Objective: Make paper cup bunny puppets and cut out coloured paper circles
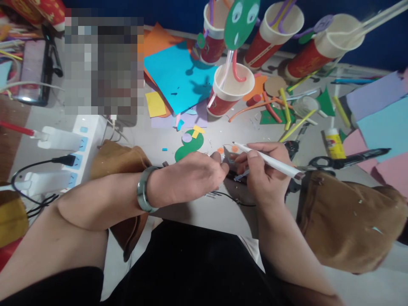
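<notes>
Between the fingers and thumb of my right hand (264, 170) rests a white marker pen (270, 160), its dark tip pointing left. My left hand (191, 176), wearing a green bangle (144, 189) on the wrist, has its fingers curled and pressed together. Whatever it pinches is hidden. Just beyond it lies a green paper shape (188, 148) of joined rounds, with a lilac paper circle (187, 137) and yellow paper pieces (198, 131) on it. Small orange discs (220, 150) lie between the two hands.
Red paper cups (219, 106) with straws stand at the back, one bearing a green paper face (240, 25). Blue card (181, 76) lies behind. To the left is a white power strip (86, 140); to the right, a glue bottle (334, 143), black scissors (350, 158) and brown cloth (347, 221).
</notes>
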### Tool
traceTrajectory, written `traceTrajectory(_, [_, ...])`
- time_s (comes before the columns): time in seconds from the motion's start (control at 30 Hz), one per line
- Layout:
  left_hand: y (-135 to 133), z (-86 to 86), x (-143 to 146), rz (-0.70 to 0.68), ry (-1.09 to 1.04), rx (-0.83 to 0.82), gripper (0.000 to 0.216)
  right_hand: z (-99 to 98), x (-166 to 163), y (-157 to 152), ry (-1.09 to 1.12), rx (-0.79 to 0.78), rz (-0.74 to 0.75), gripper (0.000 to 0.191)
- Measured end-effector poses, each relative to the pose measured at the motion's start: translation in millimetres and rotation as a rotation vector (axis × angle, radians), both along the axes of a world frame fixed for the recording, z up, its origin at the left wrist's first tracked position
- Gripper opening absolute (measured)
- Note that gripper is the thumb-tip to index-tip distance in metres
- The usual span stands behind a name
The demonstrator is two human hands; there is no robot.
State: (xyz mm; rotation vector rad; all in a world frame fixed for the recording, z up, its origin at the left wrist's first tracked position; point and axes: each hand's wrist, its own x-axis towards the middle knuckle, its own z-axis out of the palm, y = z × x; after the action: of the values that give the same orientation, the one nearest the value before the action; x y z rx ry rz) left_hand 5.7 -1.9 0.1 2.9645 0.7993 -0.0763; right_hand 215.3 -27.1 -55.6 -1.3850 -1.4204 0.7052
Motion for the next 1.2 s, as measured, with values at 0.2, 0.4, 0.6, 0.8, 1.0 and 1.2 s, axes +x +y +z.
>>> traceTrajectory(0.2, [-1.4,0.2,1.4,-0.026,-0.04,-0.013,0.022,4.2,-1.2,-0.5,-0.057,-0.091,-0.012,0.01])
traceTrajectory(0.4, [-0.8,5.7,2.6,-0.069,-0.033,0.0,0.019,-0.5,1.9,-0.4,-0.169,-0.072,-0.029,0.011])
traceTrajectory(0.6, [-3.4,1.0,0.2,-0.06,-0.051,-0.019,0.031,4.4,2.1,-0.7,-0.331,-0.133,-0.044,0.007])
traceTrajectory(0.8, [-6.2,-2.2,0.1,-0.063,-0.016,-0.016,0.036,9.3,-0.5,1.9,-0.337,-0.138,-0.003,0.006])
traceTrajectory(1.0, [-8.0,3.2,0.2,-0.054,0.028,-0.077,0.044,11.0,-3.7,2.9,-0.364,-0.116,0.005,0.006])
traceTrajectory(1.2, [-8.4,3.5,0.4,-0.037,0.031,-0.108,0.052,7.4,-3.6,1.7,-0.378,-0.111,0.004,0.005])
